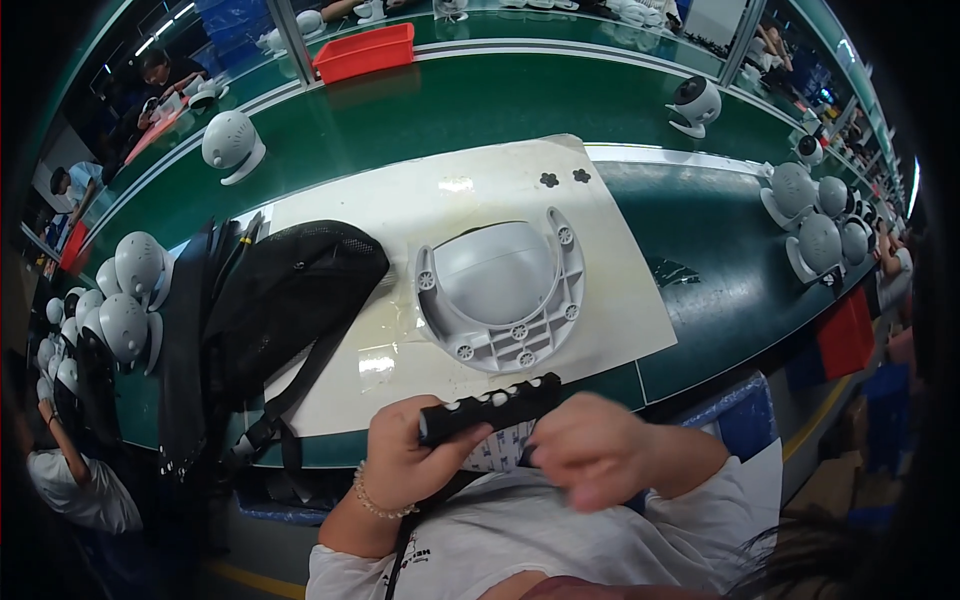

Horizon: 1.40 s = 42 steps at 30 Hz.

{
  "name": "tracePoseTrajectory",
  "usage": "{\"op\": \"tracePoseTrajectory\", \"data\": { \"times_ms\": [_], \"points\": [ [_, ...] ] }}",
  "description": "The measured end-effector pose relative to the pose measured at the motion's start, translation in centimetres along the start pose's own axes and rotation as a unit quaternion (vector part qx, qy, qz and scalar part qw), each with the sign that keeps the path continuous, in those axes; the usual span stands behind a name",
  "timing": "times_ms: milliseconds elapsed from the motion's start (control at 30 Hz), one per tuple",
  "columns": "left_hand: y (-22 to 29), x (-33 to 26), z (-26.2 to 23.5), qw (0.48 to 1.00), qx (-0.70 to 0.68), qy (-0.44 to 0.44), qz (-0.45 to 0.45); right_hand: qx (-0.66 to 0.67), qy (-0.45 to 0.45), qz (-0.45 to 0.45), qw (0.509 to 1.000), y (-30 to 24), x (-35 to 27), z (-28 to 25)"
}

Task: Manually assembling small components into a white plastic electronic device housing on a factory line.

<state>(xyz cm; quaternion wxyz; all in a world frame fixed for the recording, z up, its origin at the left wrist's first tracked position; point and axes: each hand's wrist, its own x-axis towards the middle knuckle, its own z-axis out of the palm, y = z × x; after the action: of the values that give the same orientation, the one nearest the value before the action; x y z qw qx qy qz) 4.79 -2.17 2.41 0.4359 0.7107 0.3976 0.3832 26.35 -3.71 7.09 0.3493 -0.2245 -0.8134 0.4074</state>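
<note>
While the left hand (408,452) clasped a black strip (482,412), the right hand's (592,448) hold was unclear; the white shell's (500,272) sockets (526,358) seemed bare.

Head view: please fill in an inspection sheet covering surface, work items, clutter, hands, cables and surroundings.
Surface: cream board on a green table.
Work items: white domed housing with ribbed base on the board; two black flower-shaped pieces beyond.
Clutter: black mesh bag over the board's left side.
Hands: left hand holds a white-spotted black roll; right hand blurred near its right end, grip unclear.
Cables: nothing seen.
Surroundings: white domed units left and right, red tray beyond, other people.
</note>
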Motion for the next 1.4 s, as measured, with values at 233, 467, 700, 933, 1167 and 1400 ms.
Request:
{"op": "tracePoseTrajectory", "data": {
  "times_ms": [233, 467, 700, 933, 1167, 1400],
  "points": [
    [-2.0, 0.2, 0.6, 0.975, 0.051, 0.105, 0.19, -0.091, 0.326, -0.025, 0.941, 3.8, 3.4, -6.3],
    [-3.6, 0.9, 0.6, 0.956, 0.155, 0.039, 0.247, -0.033, 0.318, 0.056, 0.946, 3.6, 3.7, -6.4],
    [-3.8, 1.2, 0.5, 0.95, 0.181, 0.036, 0.25, -0.016, 0.322, 0.073, 0.944, 3.4, 3.7, -6.3],
    [-3.6, 1.3, 0.9, 0.946, 0.198, 0.063, 0.251, -0.293, 0.29, 0.028, 0.91, 3.2, 3.3, -5.4],
    [-3.6, 1.3, 1.0, 0.941, 0.216, 0.042, 0.256, -0.517, 0.175, -0.072, 0.835, 3.1, 2.4, -4.1],
    [-3.9, 1.3, 1.2, 0.945, 0.197, 0.069, 0.252, -0.404, 0.24, -0.059, 0.881, 1.3, 3.1, -6.3]
  ]
}}
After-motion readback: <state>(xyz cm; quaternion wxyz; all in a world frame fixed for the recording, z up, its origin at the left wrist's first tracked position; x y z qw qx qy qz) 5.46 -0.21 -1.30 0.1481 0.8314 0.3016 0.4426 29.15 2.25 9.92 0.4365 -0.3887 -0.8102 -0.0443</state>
